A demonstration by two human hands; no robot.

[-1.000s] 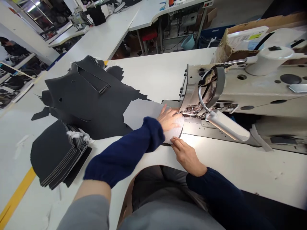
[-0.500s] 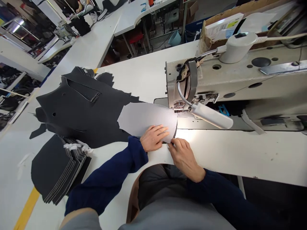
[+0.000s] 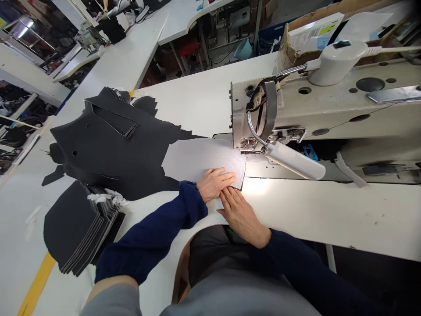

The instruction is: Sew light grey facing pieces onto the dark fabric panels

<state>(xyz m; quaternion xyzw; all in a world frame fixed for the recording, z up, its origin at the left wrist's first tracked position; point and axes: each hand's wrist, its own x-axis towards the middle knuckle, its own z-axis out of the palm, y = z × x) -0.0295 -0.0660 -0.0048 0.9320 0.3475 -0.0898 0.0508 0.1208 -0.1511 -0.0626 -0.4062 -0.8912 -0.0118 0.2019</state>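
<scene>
A light grey fabric piece (image 3: 194, 158) lies flat, with a thin dark edge showing under its right end. Its far right edge reaches the needle area of the sewing machine (image 3: 251, 147). My left hand (image 3: 215, 183) rests on the near part of the grey piece, fingers stretched out to the right. Against it, my right hand (image 3: 241, 213) lies with fingers extended, fingertips on the near edge of the piece beside my left fingers. Large dark fabric pieces (image 3: 131, 153) spread out on the left, partly beneath the grey piece.
A stack of dark cut pieces (image 3: 74, 228) with white ties lies at the near left. A white lamp (image 3: 294, 161) on a flexible neck hangs beside the machine head. Behind the machine stands a cardboard box (image 3: 296, 44). Yellow tape (image 3: 36, 285) marks the white table (image 3: 329, 210).
My right hand has moved left and flattened, from pinching the near right corner of the fabric to lying against my left hand. My left hand and the fabric look nearly unmoved; the view has shifted slightly.
</scene>
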